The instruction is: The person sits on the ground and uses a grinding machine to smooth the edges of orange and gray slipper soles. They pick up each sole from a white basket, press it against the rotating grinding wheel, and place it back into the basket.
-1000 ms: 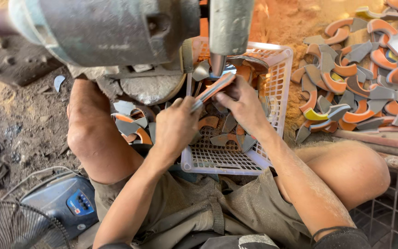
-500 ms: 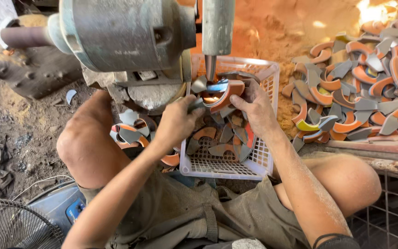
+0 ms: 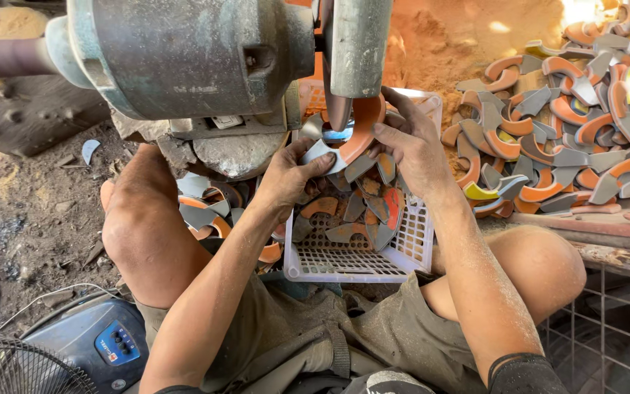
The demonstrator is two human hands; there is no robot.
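Directly below the grinding wheel (image 3: 355, 58), at the 12 o'clock position of the view, a curved orange and grey piece (image 3: 348, 142) is held against the wheel's lower edge by both hands; left hand (image 3: 289, 175) grips the grey end of the piece at its 8 o'clock side, fingers (image 3: 315, 164) clenched around it with the thumb on top; right hand (image 3: 413, 149) grasps the orange arc at its 3 o'clock side, fingertips pinching the rim. At 9 o'clock from the wheel sits the grey motor housing (image 3: 184, 55), its shaft running off toward 9 o'clock. Beneath the hands, toward 6 o'clock, stands a white plastic basket (image 3: 359, 263) holding a loose layer of similar curved pieces; the basket rests between the person's bare knees. At 2 o'clock from the hands lies a large heap of orange and grey curved pieces (image 3: 563, 124), well apart from the held piece; a smaller cluster of the same pieces (image 3: 205, 215) lies at 8 o'clock, just beside the left knee. At 7 o'clock of the view a blue fan base (image 3: 103, 339) with buttons stands on the dirt floor (image 3: 30, 211), a wire fan guard (image 3: 16, 368) touching the frame's bottom edge.
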